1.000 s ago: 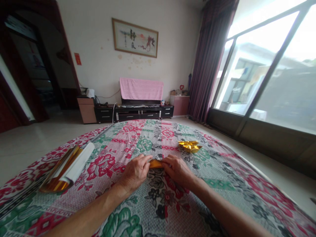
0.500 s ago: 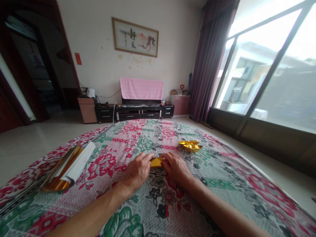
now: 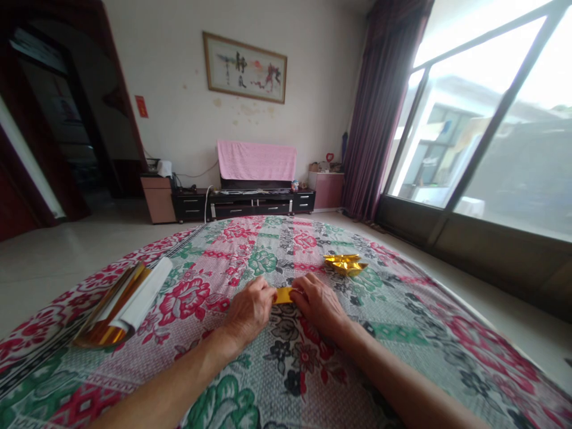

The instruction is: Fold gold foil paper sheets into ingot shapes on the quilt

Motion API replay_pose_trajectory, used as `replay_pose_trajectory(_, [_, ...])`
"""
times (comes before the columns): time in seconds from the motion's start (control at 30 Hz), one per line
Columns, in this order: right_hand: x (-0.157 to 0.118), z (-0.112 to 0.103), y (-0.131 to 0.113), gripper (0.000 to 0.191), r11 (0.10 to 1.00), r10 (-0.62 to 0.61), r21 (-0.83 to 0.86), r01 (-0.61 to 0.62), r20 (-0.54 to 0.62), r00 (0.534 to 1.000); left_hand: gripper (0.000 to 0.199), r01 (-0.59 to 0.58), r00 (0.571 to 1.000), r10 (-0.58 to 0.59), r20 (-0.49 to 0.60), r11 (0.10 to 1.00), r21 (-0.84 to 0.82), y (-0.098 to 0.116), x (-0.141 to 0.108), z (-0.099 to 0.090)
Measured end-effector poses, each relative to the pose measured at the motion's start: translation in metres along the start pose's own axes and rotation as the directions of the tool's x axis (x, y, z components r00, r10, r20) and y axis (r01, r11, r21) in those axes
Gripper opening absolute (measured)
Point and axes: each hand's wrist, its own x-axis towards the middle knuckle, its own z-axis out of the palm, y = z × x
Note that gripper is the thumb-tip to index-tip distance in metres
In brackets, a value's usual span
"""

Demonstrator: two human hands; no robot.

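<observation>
A small folded piece of gold foil paper [image 3: 283,295] is stretched between my two hands, just above or on the flowered tablecloth [image 3: 263,260]. My left hand [image 3: 252,302] pinches its left end with thumb and fingers. The right end is gripped by my right hand [image 3: 318,304], its fingers curled over the edge. Both ends of the paper are hidden under the fingers. Beyond my right hand sit folded shiny gold paper pieces [image 3: 345,264], shaped like boats and close together.
On the left of the table lies a curled stack of gold and white paper sheets [image 3: 123,304]. Past the table's far edge stands a low black cabinet [image 3: 241,208], with a pink cloth [image 3: 257,159] draped over something on it. A large window [image 3: 491,131] fills the right side.
The fingers of my left hand have closed in and moved slightly lower onto the paper's left end. The gold strip between the hands now looks flatter and more even. Other things stay put.
</observation>
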Motion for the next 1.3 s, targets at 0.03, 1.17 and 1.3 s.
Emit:
replay_pose_trajectory(0.03, [0.000, -0.001, -0.001, 0.012, 1.000, -0.002, -0.002, 0.002, 0.009, 1.000, 0.028, 0.000, 1.000, 0.000, 0.006, 1.000, 0.004, 0.000, 0.000, 0.001])
replay_pose_trajectory(1.17, [0.003, 0.000, 0.012, 0.019, 0.986, -0.093, 0.140, 0.091, 0.008, 0.996, 0.032, -0.153, 0.984, 0.165, 0.070, 0.976, -0.154, -0.032, 0.007, -0.010])
replay_pose_trajectory(1.3, [0.003, -0.001, 0.013, 0.019, 0.986, -0.097, 0.138, 0.096, 0.007, 0.995, 0.031, -0.141, 0.986, 0.152, 0.066, 0.978, -0.151, -0.033, 0.006, -0.007])
